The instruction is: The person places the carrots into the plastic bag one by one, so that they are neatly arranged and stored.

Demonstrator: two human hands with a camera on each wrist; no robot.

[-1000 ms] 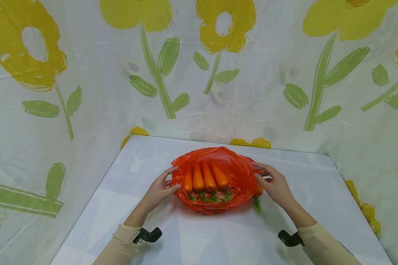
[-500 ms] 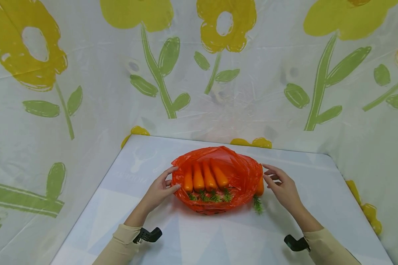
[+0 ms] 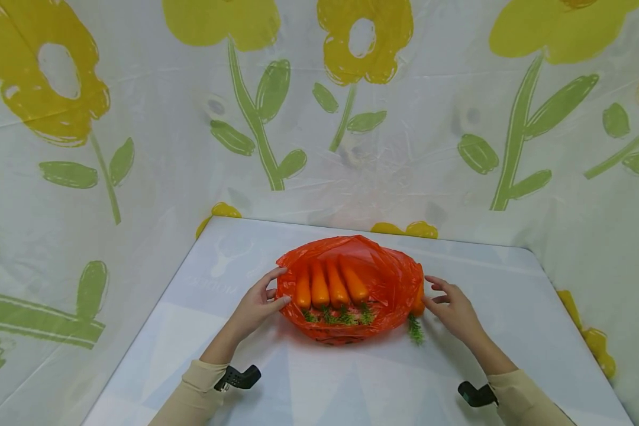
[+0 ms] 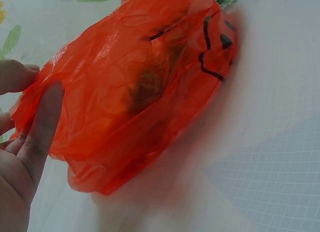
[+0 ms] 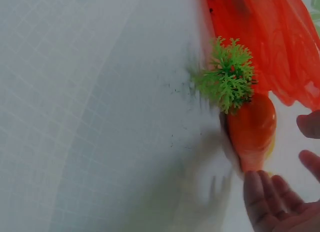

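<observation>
A crumpled red plastic bag (image 3: 393, 273) lies with its mouth spread towards me in the head view. Several orange carrots (image 3: 319, 291) with green tops are inside it, side by side. My left hand (image 3: 257, 305) holds the bag's left edge; in the left wrist view the thumb (image 4: 46, 122) lies over the film. Beside the bag's right side, outside it, is another carrot (image 5: 251, 123) with a leafy green top (image 5: 229, 76). My right hand (image 3: 455, 307) is beside this carrot, fingers loosely spread and gripping nothing. Its fingertips are close to the carrot's thin end; contact is unclear.
All this sits on a pale table (image 3: 319, 390) with faint triangle patterns. A white sheet (image 3: 415, 171) printed with yellow flowers hangs around the back and sides. Each wrist wears a black camera mount (image 3: 239, 377).
My right hand has let go of the bag's right edge and moved right, then slightly down beside the outer carrot. The left hand and the bag have stayed put.
</observation>
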